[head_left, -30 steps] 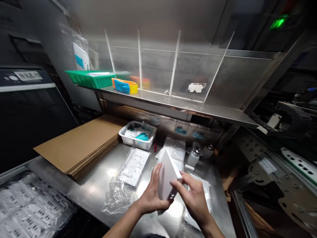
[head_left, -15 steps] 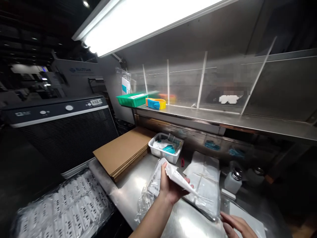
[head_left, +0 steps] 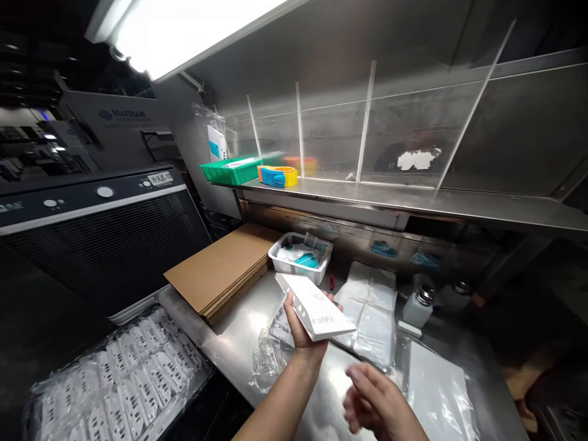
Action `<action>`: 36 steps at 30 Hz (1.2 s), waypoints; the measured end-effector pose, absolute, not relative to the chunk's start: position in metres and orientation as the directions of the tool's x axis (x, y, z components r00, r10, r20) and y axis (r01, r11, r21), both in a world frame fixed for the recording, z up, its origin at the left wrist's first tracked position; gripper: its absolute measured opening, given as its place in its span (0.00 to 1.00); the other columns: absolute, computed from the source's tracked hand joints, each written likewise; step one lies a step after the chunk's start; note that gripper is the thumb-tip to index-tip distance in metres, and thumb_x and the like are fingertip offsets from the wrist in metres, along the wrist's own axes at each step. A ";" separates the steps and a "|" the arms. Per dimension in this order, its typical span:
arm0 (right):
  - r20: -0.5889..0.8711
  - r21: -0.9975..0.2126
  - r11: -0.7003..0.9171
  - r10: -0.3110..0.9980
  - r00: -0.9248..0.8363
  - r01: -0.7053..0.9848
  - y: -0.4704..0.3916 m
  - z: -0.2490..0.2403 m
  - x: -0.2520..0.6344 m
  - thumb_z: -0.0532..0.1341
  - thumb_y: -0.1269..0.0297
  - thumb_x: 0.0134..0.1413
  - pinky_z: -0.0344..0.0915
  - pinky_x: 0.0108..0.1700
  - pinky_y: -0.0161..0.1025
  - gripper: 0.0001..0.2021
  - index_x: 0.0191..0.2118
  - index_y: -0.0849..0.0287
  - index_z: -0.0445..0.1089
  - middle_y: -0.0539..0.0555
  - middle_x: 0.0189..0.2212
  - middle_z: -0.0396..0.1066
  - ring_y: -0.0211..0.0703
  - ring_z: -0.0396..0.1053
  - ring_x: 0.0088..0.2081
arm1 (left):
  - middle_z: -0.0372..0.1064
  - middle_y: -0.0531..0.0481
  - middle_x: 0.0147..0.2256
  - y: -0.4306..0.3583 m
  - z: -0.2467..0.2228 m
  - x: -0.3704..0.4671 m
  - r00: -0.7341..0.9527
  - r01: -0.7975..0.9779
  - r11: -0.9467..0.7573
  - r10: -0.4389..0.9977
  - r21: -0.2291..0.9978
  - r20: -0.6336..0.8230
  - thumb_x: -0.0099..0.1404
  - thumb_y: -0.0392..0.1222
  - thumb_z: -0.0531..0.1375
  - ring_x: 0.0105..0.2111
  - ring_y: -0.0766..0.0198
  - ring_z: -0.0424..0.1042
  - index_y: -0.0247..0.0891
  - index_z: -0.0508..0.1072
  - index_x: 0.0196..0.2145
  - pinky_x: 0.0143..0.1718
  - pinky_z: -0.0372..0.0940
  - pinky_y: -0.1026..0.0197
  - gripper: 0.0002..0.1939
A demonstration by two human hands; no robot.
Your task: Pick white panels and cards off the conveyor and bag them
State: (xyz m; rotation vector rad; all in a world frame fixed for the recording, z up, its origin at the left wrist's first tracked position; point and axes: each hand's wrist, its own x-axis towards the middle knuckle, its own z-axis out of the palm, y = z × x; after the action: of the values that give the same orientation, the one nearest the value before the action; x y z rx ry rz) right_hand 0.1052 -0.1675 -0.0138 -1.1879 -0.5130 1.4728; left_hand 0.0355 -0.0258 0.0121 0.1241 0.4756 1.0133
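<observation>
My left hand (head_left: pixel 304 340) grips a white plastic panel (head_left: pixel 316 306) from below, thumb on its left edge and fingertips showing past its far side. The panel is tilted, with holes along one edge and faint markings on its face. Below and right of it, my right hand (head_left: pixel 379 398) hovers over the metal bench, fingers loosely curled and apart, slightly blurred, holding nothing. Clear plastic wrap (head_left: pixel 266 361) with another white holed piece partly inside lies behind my left hand. A stack of clear plastic bags (head_left: pixel 374 318) lies beyond both hands.
Stacked cardboard (head_left: pixel 220 269) and a white basket (head_left: pixel 298 269) stand behind. A pump bottle (head_left: pixel 419 306) and a bagged white sheet (head_left: pixel 436 386) are at right. A shelf (head_left: pixel 390 193) with a green tray (head_left: pixel 232 173) overhangs the bench. Bagged white parts (head_left: pixel 119 380) fill the lower left.
My left hand has turned the white panel so its broad face shows. My right hand has moved left, away from the bags' edge, toward the panel. The view has shifted slightly.
</observation>
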 end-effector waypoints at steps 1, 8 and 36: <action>-0.385 -0.766 -0.283 0.921 0.060 -0.577 -0.161 -0.002 0.102 0.63 0.50 0.47 0.62 0.25 0.33 0.17 0.34 0.59 0.67 0.53 0.25 0.71 0.40 0.69 0.26 | 0.69 0.43 0.39 -0.029 0.012 0.037 0.412 -0.810 0.481 0.874 0.336 -0.258 0.57 0.60 0.52 0.43 0.47 0.69 0.40 0.70 0.42 0.44 0.64 0.43 0.24; -0.329 -0.608 -0.219 0.944 -0.010 -0.763 -0.133 0.027 0.081 0.66 0.65 0.47 0.68 0.31 0.32 0.14 0.39 0.67 0.69 0.57 0.32 0.72 0.39 0.71 0.32 | 0.68 0.43 0.49 -0.030 0.003 0.034 0.440 -0.800 0.437 0.893 0.412 -0.092 0.56 0.62 0.51 0.52 0.47 0.63 0.40 0.68 0.50 0.49 0.64 0.48 0.30; -0.474 -0.658 -0.538 0.840 0.265 0.527 -0.068 -0.140 0.216 0.60 0.60 0.54 0.65 0.34 0.39 0.10 0.32 0.63 0.67 0.49 0.28 0.68 0.37 0.67 0.30 | 0.70 0.37 0.45 -0.069 -0.049 -0.043 0.580 -0.210 0.870 0.478 0.446 -0.660 0.59 0.53 0.58 0.49 0.43 0.66 0.37 0.60 0.53 0.30 0.69 0.51 0.28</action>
State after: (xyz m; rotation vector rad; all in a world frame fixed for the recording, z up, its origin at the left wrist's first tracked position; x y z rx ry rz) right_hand 0.2161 -0.0679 -0.1405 -2.1731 -1.2438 1.1659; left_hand -0.0428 -0.0689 -0.0492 0.3385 0.8646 0.4109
